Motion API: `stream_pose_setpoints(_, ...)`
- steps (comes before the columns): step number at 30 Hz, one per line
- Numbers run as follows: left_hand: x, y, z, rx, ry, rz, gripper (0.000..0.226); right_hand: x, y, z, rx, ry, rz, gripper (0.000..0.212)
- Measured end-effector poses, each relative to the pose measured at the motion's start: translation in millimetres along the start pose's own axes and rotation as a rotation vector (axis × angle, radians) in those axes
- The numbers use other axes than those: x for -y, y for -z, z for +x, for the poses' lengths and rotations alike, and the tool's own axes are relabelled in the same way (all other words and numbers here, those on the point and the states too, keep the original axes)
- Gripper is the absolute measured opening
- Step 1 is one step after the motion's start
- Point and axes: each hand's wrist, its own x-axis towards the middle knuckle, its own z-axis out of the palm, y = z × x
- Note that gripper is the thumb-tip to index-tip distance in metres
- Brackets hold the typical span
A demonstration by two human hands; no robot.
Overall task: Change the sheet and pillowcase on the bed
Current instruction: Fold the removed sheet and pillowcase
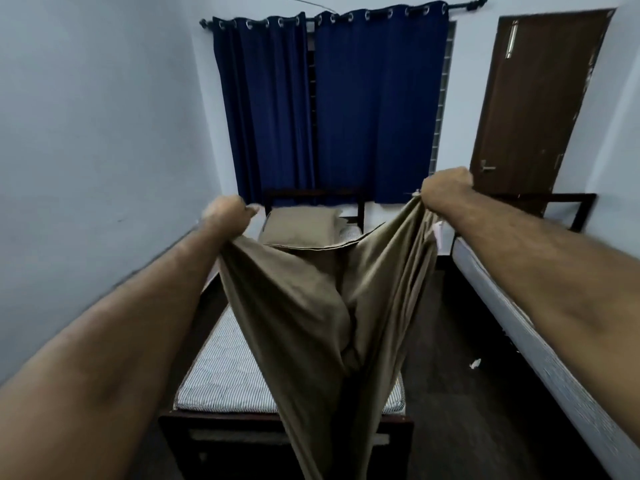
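Observation:
I stand at the foot of a narrow bed whose striped mattress (221, 379) lies bare on a dark wooden frame (221, 427). A tan sheet (311, 323) hangs in the air in front of me, bunched in the middle and trailing down past the footboard. My left hand (230, 211) grips its upper left edge. My right hand (445, 187) grips its upper right edge, held a little higher. A pillow (299, 226) in a tan case lies at the head of the bed, partly hidden by the sheet.
A second bed with a grey mattress (526, 327) runs along the right. Dark floor (446, 368) lies between the beds, with a small white scrap (475, 364) on it. Blue curtains (332, 109) cover the window behind the headboard. A brown door (533, 105) is at far right. A pale wall (86, 150) lines the left.

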Motion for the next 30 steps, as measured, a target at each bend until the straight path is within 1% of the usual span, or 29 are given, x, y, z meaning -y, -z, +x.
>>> stream_pose_setpoints(2, 12.3, 1.0, -1.5, 0.097, -0.042, 0.165, 0.082, -17.4, -4.6, 7.7, 0.042, -0.104, 0.078, 0.034)
stream_pose_setpoints(4, 18.1, -3.8, -8.8, 0.231, -0.073, 0.411, 0.102, -30.9, -7.3, 14.7, 0.164, -0.161, 0.289, 0.039)
stream_pose_setpoints(5, 20.0, -7.2, -13.8, 0.296, -0.077, 0.512, 0.107, -32.0, -6.2, 15.8, 0.23, -0.17, 0.473, 0.041)
stream_pose_setpoints(6, 19.8, -11.0, -19.6, 0.369, -0.053, 0.576, 0.106, -28.2, -7.3, 17.2, 0.284, -0.176, 0.709, 0.037)
stream_pose_setpoints(7, 19.1, -17.0, -19.2, 0.408, -0.028, 0.598, 0.098, -20.5, -8.1, 16.1, 0.337, -0.208, 1.017, 0.026)
stream_pose_setpoints(8, 17.2, -22.4, -17.4, 0.386, -0.005, 0.548, 0.087, -11.2, -7.9, 15.5, 0.375, -0.249, 1.244, 0.022)
stream_pose_setpoints(9, 13.1, -27.6, -13.4, 0.354, -0.007, 0.47, 0.076, -1.8, -10.5, 17.8, 0.387, -0.256, 1.429, 0.03)
stream_pose_setpoints(10, 7.4, -31.8, -7.3, 0.295, 0.0, 0.353, 0.067, 8.8, -11.2, 17.3, 0.393, -0.219, 1.502, 0.035)
stream_pose_setpoints(11, 0.4, -33.7, -1.9, 0.235, 0.004, 0.213, 0.062, 18.9, -14.5, 21.3, 0.385, -0.176, 1.578, 0.034)
stream_pose_setpoints(13, -19.9, -26.4, 1.2, 0.093, 0.082, -0.169, 0.054, 34.4, -15.7, 23.5, 0.243, -0.153, 1.69, 0.025)
stream_pose_setpoints(14, -28.3, -20.4, 0.3, -0.034, 0.127, -0.348, 0.051, 38.1, -17.1, 27.8, 0.097, -0.21, 1.779, 0.023)
stream_pose_setpoints(15, -32.4, -14.0, 2.5, -0.174, 0.18, -0.51, 0.049, 39.3, -20.1, 33.3, -0.091, -0.292, 1.866, 0.02)
stream_pose_setpoints(16, -33.0, -7.4, 3.5, -0.324, 0.248, -0.684, 0.047, 37.9, -21.7, 36.6, -0.235, -0.347, 1.882, 0.018)
stream_pose_setpoints(17, -31.0, -0.4, 6.7, -0.452, 0.307, -0.853, 0.042, 37.1, -24.4, 41.7, -0.311, -0.334, 1.886, 0.018)
stream_pose_setpoints(18, -24.6, 3.2, 13.8, -0.519, 0.356, -1.005, 0.036, 36.7, -27.8, 47.8, -0.282, -0.243, 1.83, 0.017)
stream_pose_setpoints(19, -17.5, 2.9, 24.1, -0.563, 0.381, -1.148, 0.031, 37.3, -30.8, 50.9, -0.19, -0.127, 1.759, 0.017)
stream_pose_setpoints(20, -12.8, 3.8, 30.6, -0.586, 0.417, -1.268, 0.027, 36.5, -31.8, 50.9, -0.093, -0.062, 1.687, 0.016)
stream_pose_setpoints(21, -10.9, 5.3, 33.3, -0.592, 0.442, -1.356, 0.025, 35.2, -35.4, 55.1, -0.059, -0.039, 1.64, 0.017)
stream_pose_setpoints(22, -12.6, 6.4, 30.1, -0.578, 0.437, -1.404, 0.023, 32.0, -32.9, 53.8, -0.109, -0.089, 1.626, 0.021)
stream_pose_setpoints(23, -17.9, 8.1, 26.0, -0.555, 0.412, -1.442, 0.02, 27.8, -30.8, 53.5, -0.212, -0.171, 1.618, 0.026)
stream_pose_setpoints(24, -26.6, 11.1, 17.2, -0.545, 0.369, -1.479, 0.017, 23.7, -30.0, 51.4, -0.336, -0.21, 1.585, 0.03)
stream_pose_setpoints(25, -34.3, 11.2, 12.9, -0.529, 0.309, -1.526, 0.014, 21.9, -31.5, 50.0, -0.454, -0.134, 1.509, 0.032)
stream_pose_setpoints(26, -40.4, 11.9, 8.8, -0.494, 0.259, -1.552, 0.014, 22.0, -33.1, 45.6, -0.534, 0.01, 1.367, 0.033)
stream_pose_setpoints(28, -47.9, 10.5, 1.6, -0.359, 0.186, -1.636, 0.017, 28.7, -39.8, 38.8, -0.577, 0.335, 1.015, 0.031)
stream_pose_setpoints(29, -51.6, 8.9, -1.3, -0.283, 0.154, -1.65, 0.023, 33.5, -43.2, 35.9, -0.596, 0.453, 0.828, 0.028)
stream_pose_setpoints(30, -54.5, 4.4, -4.1, -0.228, 0.088, -1.59, 0.03, 38.5, -44.8, 32.3, -0.627, 0.535, 0.637, 0.026)
